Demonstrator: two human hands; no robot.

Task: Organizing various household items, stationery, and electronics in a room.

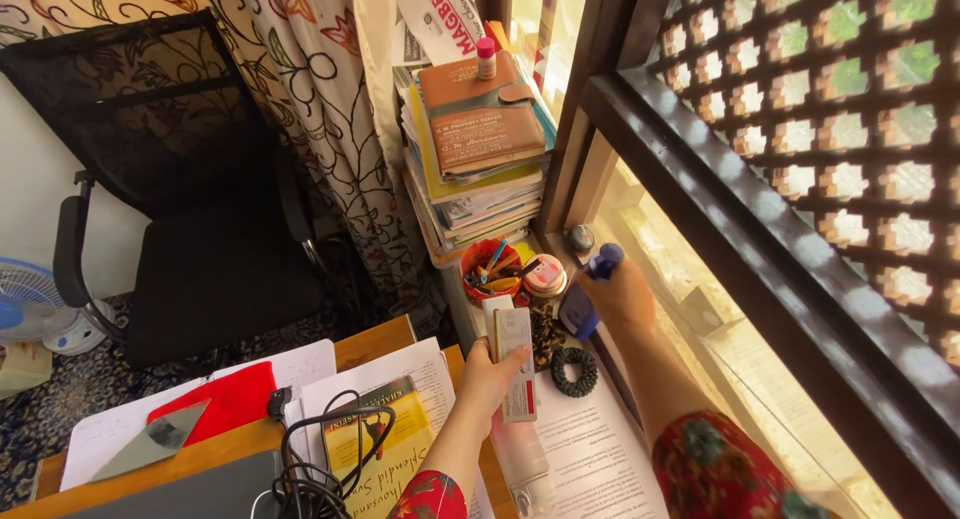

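My left hand (490, 377) grips a small white carton (513, 364) and holds it upright above a white tube (524, 463) that lies on the papers. My right hand (622, 294) reaches toward the window sill and is closed around a blue spray bottle (586, 299) with a blue nozzle. Just beyond it stand an orange cup of pens (488, 269) and a small round jar (546, 276). A black coiled hair tie (575, 371) lies on the paper between my two arms.
A tall stack of books and folders (480, 149) with a brown wallet case on top leans by the window frame. The wooden desk (375, 341) carries papers, a yellow book (385, 454), black cables (320, 459), a red folder (225, 399). A black office chair (190, 209) and a fan (30, 309) stand left.
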